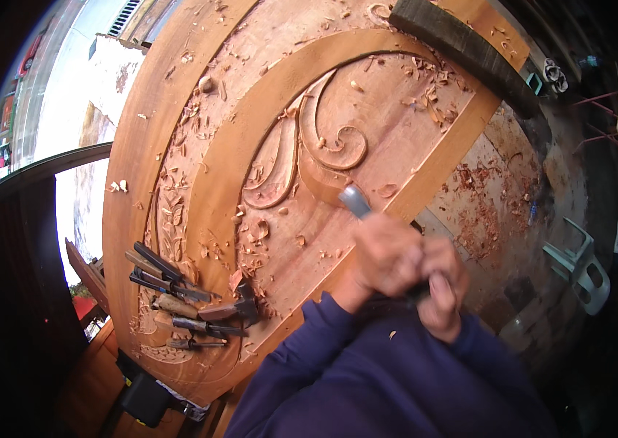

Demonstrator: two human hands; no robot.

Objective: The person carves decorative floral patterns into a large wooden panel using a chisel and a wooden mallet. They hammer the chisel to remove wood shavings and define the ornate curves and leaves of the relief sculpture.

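Observation:
My left hand (386, 252) is closed around the shank of a carving gouge (355, 201). Right behind it, my right hand (442, 288) is wrapped over the handle end, which is mostly hidden and a little blurred. The wide metal blade points up and left, its tip at the lower edge of a raised curved form. That form sits below a carved scroll (342, 150) on a large wooden panel (309, 241). Beside the scroll runs a carved leaf shape (272, 171). Both of my arms are in dark blue sleeves.
Several carving tools (185, 292) lie bunched on the panel's lower left. A dark wooden block (462, 51) rests across its upper right edge. Curled shavings (254, 233) are scattered over the wood and the floor (484, 204). A pale green plastic stool (583, 266) stands at right.

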